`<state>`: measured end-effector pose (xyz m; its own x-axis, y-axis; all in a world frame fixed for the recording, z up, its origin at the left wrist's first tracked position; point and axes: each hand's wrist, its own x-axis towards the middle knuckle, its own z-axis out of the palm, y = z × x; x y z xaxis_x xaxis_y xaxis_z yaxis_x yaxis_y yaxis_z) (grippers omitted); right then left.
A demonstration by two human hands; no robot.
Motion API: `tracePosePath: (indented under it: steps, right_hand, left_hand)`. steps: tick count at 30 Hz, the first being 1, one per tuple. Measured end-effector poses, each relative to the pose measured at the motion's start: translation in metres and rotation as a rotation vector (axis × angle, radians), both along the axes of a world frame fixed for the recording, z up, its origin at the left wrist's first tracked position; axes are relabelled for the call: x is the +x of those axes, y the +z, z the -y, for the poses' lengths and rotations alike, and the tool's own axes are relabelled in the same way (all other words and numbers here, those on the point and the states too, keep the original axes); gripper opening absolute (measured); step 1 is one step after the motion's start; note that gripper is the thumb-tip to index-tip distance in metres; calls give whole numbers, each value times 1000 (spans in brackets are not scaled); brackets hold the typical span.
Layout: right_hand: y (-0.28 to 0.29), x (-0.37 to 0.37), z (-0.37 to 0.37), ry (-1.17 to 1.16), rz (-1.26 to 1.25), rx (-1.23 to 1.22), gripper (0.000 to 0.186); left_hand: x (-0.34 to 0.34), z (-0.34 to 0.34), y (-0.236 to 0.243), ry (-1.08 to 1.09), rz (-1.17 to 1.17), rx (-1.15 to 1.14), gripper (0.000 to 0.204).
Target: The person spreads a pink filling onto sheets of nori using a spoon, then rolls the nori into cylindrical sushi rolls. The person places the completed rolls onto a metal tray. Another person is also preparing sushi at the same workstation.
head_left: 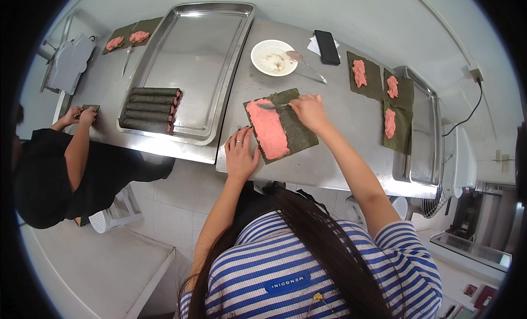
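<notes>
In front of me a dark green seaweed sheet (303, 138) lies on the steel table, with a wide band of pink paste (269, 131) spread over its left part. My right hand (310, 111) is closed around the handle of a metal spoon (267, 106), whose bowl rests on the paste near its far end. Beside the sheet's left edge, my left hand (241, 153) lies with its fingers stretched out on the tabletop, a ring on one finger. Beyond the sheet stands a white bowl (265, 46) with pale residue inside, and a second spoon (308, 65) leans over its rim.
At the left, a large steel tray (189, 55) holds several dark seaweed rolls (149, 108). A co-worker's hands (79, 117) handle a small seaweed piece beyond it. More seaweed sheets with paste (359, 73) lie right, near another tray (425, 132). A black phone (326, 47) sits behind.
</notes>
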<state>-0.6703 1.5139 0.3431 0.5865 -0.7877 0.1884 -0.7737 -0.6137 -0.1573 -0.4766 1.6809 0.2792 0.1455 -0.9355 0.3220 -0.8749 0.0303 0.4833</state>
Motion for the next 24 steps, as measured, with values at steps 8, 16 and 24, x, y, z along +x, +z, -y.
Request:
tracePosePath:
  steps: [8,16,24]
  right_hand:
    - [-1,-25,-57,226,-63,85,17]
    - [10,-20,-37,135,32,50,16]
    - [2,-35,-67,315,-104,127,16]
  left_hand:
    - [2,0,2,6,-11,25,57]
    - [2,0,3,-7,-32,6,53]
    - [4,0,-3,-10,-61,6,55]
